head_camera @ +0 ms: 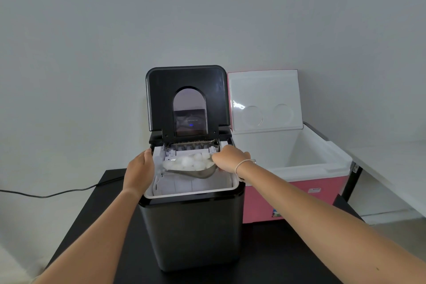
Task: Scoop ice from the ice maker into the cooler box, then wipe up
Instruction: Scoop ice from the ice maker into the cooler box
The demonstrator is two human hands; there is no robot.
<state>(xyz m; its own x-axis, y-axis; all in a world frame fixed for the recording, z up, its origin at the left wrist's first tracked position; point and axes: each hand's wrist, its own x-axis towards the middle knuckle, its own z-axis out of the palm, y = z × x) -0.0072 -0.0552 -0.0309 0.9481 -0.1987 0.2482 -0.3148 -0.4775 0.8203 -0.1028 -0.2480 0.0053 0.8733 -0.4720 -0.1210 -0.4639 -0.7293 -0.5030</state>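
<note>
Nearest, the black matte tabletop (pixel 276 251) carries the dark grey box-shaped ice maker (pixel 191 233), whose black lid (pixel 161 99) stands upright and open.

At its left rim the left hand (pixel 139 172) rests with fingers fairly straight against the edge, steadying the machine and gripping nothing.

Over the white basket the right hand (pixel 229 159) has its fingers curled round the handle of the shiny metal scoop (pixel 196 172). The scoop's long axis runs left to right, bowl pointing left, heaped with round white ice pieces (pixel 193 161).

The pink cooler box with white lining (pixel 299 163) stands just beside the ice maker on the right, lid (pixel 265 99) up and interior open. So the load likely has to travel rightward, on the side of the holding hand.

A black power cord (pixel 46 195) trails left. Behind is a plain pale grey wall (pixel 207 7).
</note>
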